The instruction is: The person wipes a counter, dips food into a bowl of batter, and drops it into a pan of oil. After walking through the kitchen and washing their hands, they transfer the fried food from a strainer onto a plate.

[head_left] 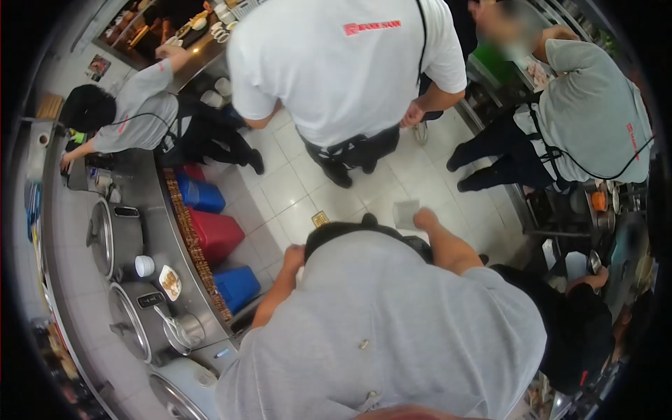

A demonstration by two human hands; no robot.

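Observation:
Looking straight down, I see my own grey polo shirt point(392, 329) filling the lower middle. My right hand point(425, 220) reaches forward over the tiled floor and pinches a small pale, flat slip point(405, 212). My left hand point(294, 257) sits low beside my dark waistband point(350, 234). Its fingers are too small and foreshortened to read, and nothing shows in it.
A steel counter point(150, 203) on the left carries large lidded pots point(112, 234), a white cup point(144, 265) and a small dish point(169, 281). Red point(217, 234) and blue bins point(236, 285) stand below it. Co-workers stand ahead in white point(343, 70), left point(133, 115), right point(588, 119) and lower right point(581, 329).

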